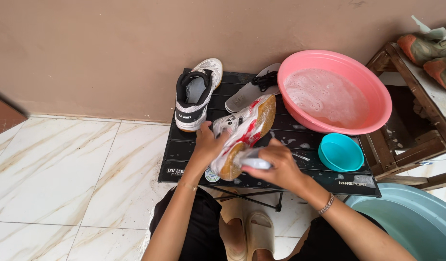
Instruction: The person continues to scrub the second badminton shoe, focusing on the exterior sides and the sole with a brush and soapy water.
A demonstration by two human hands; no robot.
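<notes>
My left hand (209, 144) grips a white and red sports shoe (246, 128) turned on its side, its tan sole facing right, over a low black slatted table (184, 145). My right hand (276, 166) is closed around a pale brush handle (255, 163) pressed against the heel end of the shoe's sole. A second shoe (196, 94), white with a black collar, stands upright at the table's back left. A grey insole (244, 92) with a bundle of black laces (265, 79) lies behind the held shoe.
A pink basin (372, 82) of soapy water sits on the table's right end, a small teal bowl (339, 153) in front of it. A large blue tub (411, 217) stands at lower right, a wooden stool (416, 111) with shoes behind. Marble tile floor (63, 169) spreads left.
</notes>
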